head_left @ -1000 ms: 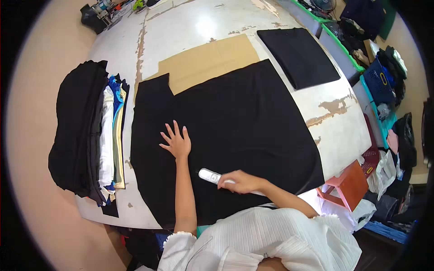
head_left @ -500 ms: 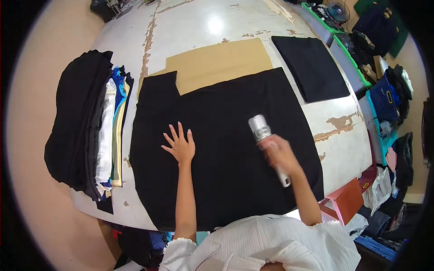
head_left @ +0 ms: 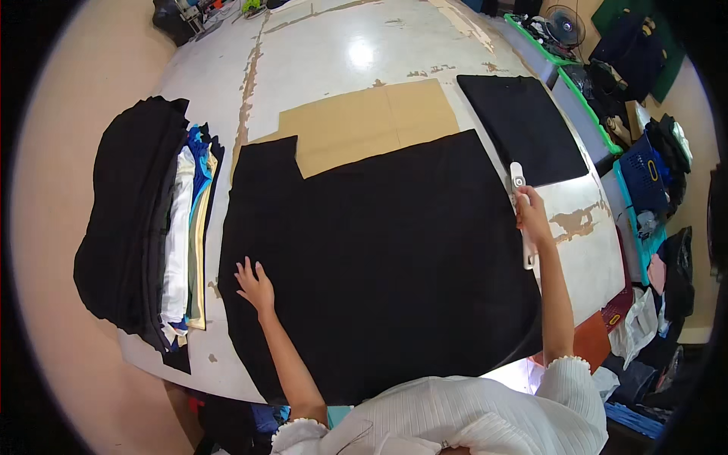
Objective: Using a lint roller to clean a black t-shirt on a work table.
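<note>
A large piece of black fabric (head_left: 394, 250) lies spread on the white table in front of me. My left hand (head_left: 256, 287) rests flat on its left part, palm down, fingers somewhat apart. In my right hand (head_left: 534, 214) is a white long-handled tool (head_left: 528, 254) that looks like a lint brush, with a round knob near its head and a hole at the handle's end. I hold it over the fabric's right edge, its head close to the near left corner of a folded black cloth (head_left: 531, 121). Whether the tool touches anything, I cannot tell.
Beyond the fabric, partly under it, lies tan card (head_left: 364, 125). A pile of black fabric (head_left: 133, 220) and a stack of white, blue and cream cloth (head_left: 180, 235) sit on the left. At the right are green-rimmed bins (head_left: 591, 110), a blue basket (head_left: 643, 173) and a fan (head_left: 565, 26).
My right hand has carried the tool rightward and away from me to the fabric's right edge. My left hand has slid left and nearer to me. The view has shifted slightly.
</note>
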A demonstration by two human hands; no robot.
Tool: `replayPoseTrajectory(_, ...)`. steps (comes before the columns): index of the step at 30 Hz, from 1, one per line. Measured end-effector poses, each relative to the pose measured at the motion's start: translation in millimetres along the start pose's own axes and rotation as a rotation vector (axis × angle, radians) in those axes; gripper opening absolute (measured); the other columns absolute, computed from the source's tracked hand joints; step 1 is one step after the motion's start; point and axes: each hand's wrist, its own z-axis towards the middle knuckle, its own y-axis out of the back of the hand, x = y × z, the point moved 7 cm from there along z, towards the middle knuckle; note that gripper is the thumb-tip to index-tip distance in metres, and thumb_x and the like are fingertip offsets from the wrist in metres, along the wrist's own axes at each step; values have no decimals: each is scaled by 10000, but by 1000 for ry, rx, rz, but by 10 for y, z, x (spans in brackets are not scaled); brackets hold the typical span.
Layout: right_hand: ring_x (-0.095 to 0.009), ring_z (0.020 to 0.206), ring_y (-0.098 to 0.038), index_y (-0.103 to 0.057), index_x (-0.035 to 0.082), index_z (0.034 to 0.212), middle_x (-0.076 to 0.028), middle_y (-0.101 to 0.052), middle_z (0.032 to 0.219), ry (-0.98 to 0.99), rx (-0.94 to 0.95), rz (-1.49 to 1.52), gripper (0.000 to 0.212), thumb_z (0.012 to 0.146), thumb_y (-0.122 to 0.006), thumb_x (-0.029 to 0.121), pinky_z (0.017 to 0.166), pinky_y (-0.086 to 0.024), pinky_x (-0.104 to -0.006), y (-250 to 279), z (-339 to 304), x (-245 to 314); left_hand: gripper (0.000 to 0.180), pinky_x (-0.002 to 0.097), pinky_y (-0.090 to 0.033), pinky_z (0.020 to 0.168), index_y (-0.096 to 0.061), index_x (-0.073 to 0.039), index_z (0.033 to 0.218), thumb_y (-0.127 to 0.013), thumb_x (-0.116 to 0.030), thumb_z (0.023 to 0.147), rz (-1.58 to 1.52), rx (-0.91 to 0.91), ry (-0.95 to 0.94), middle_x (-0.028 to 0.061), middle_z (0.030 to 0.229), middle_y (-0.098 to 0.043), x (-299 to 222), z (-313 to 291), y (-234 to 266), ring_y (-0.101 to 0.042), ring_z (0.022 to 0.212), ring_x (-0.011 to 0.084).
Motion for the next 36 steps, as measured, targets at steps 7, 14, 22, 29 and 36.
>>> replayPoseTrajectory(7,-52,540,-437,-571,91,977,3,-489,687,-175,1310,-35,139,887,-502,170,464,-365,-195,-2396,-1686,336,481,614,-79,1038,-407,-182,1342,-442,-370,901,49,3,-412,114,1456,-244,-1287,256,-418,-181,1346,350)
replayPoseTrajectory(14,-75,529,-467,-595,81,926,-9,-501,657,-141,1224,-65,168,887,-489,206,465,-416,-229,-2738,-1288,63,563,608,-39,1047,-272,-204,1411,-335,-467,917,200,60,-305,99,1488,-154,-1402,513,-570,-91,1368,347)
replayPoseTrajectory(22,-44,432,-391,-542,79,952,29,-413,580,83,-118,253,125,899,-472,167,372,-346,-208,-811,685,245,721,601,-58,1046,-142,-69,1429,-314,-531,902,280,-55,-145,231,1466,-96,-1449,463,-585,-85,1349,420)
replayPoseTrajectory(29,-51,537,-424,-573,63,949,11,-483,695,-40,1024,102,182,901,-516,229,431,-339,-200,-3326,-708,650,745,578,-64,1056,-137,-30,1422,-303,-537,902,263,-47,-136,209,1471,-116,-1310,524,-534,-98,1357,389)
replayPoseTrajectory(36,-84,492,-454,-607,100,943,0,-489,646,23,646,116,186,896,-528,262,427,-394,-226,-2436,670,296,724,568,-60,1064,-124,-43,1426,-289,-523,910,286,-40,-114,195,1477,-103,-1298,515,-518,-82,1364,373)
